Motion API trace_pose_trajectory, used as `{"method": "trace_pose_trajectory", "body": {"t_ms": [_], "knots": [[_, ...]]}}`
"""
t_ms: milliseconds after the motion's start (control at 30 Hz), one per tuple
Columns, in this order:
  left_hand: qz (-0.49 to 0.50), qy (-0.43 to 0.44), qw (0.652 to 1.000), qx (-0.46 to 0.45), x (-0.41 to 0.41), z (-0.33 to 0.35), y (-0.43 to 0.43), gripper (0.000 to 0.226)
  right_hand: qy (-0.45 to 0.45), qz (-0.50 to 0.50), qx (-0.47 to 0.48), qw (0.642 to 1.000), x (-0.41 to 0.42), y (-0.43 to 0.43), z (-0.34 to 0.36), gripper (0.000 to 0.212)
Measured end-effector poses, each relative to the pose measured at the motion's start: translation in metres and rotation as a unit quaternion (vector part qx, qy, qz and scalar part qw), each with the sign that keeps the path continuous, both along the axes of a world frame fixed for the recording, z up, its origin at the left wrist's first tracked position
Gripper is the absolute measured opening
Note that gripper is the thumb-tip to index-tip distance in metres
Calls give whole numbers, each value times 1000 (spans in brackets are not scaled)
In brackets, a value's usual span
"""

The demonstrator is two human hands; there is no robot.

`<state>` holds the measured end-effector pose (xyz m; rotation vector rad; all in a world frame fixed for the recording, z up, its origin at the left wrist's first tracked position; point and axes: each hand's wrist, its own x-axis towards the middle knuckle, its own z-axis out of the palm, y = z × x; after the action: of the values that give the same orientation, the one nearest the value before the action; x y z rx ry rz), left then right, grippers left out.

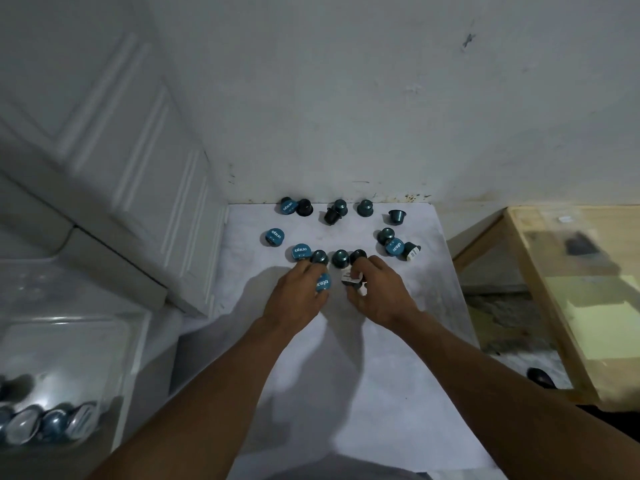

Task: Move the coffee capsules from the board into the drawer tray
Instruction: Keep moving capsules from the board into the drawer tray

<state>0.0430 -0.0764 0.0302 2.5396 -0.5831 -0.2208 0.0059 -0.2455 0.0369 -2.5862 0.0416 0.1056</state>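
Note:
Several teal and black coffee capsules (340,258) lie scattered over the far half of a white board (346,375). My left hand (294,299) grips a teal capsule with a blue lid (322,283), fingertips reaching toward another capsule (319,257). Close beside it, my right hand (379,292) holds a dark capsule with a white lid (350,278). A clear drawer tray (65,344) sits at the lower left and holds several capsules (52,422) along its near side.
A white panelled door (138,161) stands left of the board. The wall (346,98) closes off the back. A wooden frame (554,306) over rough floor lies to the right, with a dark object (541,377) near it.

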Motion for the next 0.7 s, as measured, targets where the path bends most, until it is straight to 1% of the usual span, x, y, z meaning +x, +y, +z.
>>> {"method": "trace_pose_trajectory", "body": {"t_ms": [133, 367, 467, 567, 600, 700], "knots": [[40, -28, 999, -4, -17, 23, 4, 42, -65, 24, 13, 998, -10, 1, 16, 20], [97, -70, 993, 5, -62, 57, 20, 42, -169, 53, 40, 983, -31, 5, 46, 18], [117, -84, 990, -4, -89, 70, 28, 41, -183, 70, 48, 979, -44, 11, 55, 20], [138, -97, 986, -8, -116, 83, 40, 41, -180, 80, 46, 979, -62, 20, 61, 36], [147, -98, 984, -7, -126, 88, 44, 41, -182, 87, 41, 979, -68, 24, 64, 38], [173, -120, 978, -6, -152, 98, 59, 41, -201, 113, 38, 972, -88, 37, 73, 35]]}}
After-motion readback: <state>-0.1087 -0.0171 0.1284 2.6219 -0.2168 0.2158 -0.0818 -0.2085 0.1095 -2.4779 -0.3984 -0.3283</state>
